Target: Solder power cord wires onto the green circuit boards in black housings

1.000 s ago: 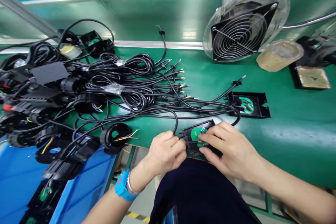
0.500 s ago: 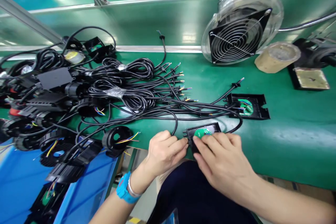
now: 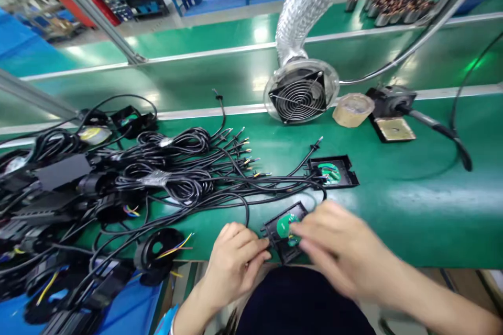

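Observation:
A black plastic housing [image 3: 281, 252] with a green circuit board [image 3: 286, 225] in it lies tilted near the bench's front edge. My left hand [image 3: 237, 257] is closed, thumb and fingers pinching at the housing's left end, where a black cable comes in. Over the right part of the board, my right hand [image 3: 346, 251] is closed with its fingertips pressed together; it is blurred by motion, and what it pinches is hidden. Just behind lies a second black housing [image 3: 346, 171] with a round green board [image 3: 328, 173] and wires.
Bundled black cables [image 3: 188, 183] with bared ends stretch leftward to a heap of black housings [image 3: 51, 209]. Toward the back stand a fume fan [image 3: 299, 99] with a foil duct [image 3: 302, 5], a tape roll [image 3: 353, 110] and a soldering iron [image 3: 428, 120] on its stand.
The view has tilted up, showing more of the background. The near housing has turned askew. My right fingers have lifted from its right side to over the board; my left hand stays at its left end.

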`<state>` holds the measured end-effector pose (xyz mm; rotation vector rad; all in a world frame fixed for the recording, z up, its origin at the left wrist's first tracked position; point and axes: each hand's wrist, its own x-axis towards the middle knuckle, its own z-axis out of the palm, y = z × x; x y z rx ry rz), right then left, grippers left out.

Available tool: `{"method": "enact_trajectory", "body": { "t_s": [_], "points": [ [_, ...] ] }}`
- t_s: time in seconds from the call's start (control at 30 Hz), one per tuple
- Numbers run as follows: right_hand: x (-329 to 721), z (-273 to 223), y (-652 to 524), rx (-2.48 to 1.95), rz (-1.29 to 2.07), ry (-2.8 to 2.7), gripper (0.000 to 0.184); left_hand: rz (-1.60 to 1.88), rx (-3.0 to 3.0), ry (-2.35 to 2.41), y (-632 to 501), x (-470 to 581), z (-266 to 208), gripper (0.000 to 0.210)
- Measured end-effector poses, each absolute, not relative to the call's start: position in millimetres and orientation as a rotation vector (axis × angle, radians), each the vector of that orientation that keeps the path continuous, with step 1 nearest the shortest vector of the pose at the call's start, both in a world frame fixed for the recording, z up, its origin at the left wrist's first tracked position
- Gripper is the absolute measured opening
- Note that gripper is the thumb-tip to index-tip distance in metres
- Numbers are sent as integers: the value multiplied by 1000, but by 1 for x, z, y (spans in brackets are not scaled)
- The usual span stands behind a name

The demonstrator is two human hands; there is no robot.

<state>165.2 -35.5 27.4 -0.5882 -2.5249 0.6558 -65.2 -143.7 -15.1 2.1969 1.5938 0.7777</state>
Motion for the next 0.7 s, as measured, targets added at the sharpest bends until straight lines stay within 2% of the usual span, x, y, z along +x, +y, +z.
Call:
{"method": "enact_trajectory", "body": {
  "t_s": [0.1, 0.2, 0.27, 0.33, 0.4, 0.53, 0.63, 0.7],
  "points": [
    [202, 30, 17, -809, 341, -2424, 27, 757, 2169, 1468, -137, -68, -2, 15],
    [222, 15, 62, -989, 392, -2685, 66, 902, 2210, 1511, -109, -62, 15, 12],
    [222, 3, 80, -977, 541, -2787, 81, 913, 2294, 1694, -82, -54, 23, 24],
    [214, -6, 87, -915, 606, -2761, 78, 741, 2365, 1804, -56, -46, 28, 32],
    [201, -12, 88, -828, 594, -2701, 74, 636, 2408, 1749, -41, -42, 31, 21],
    [168, -18, 84, -618, 561, -2707, 72, 770, 2442, 1469, -52, -47, 33, 20],
    [147, -20, 83, -649, 503, -2727, 72, 938, 2453, 1341, -71, -54, 38, 26],
    [139, -20, 82, -742, 458, -2715, 70, 840, 2377, 1234, -76, -57, 41, 19]
  ]
}}
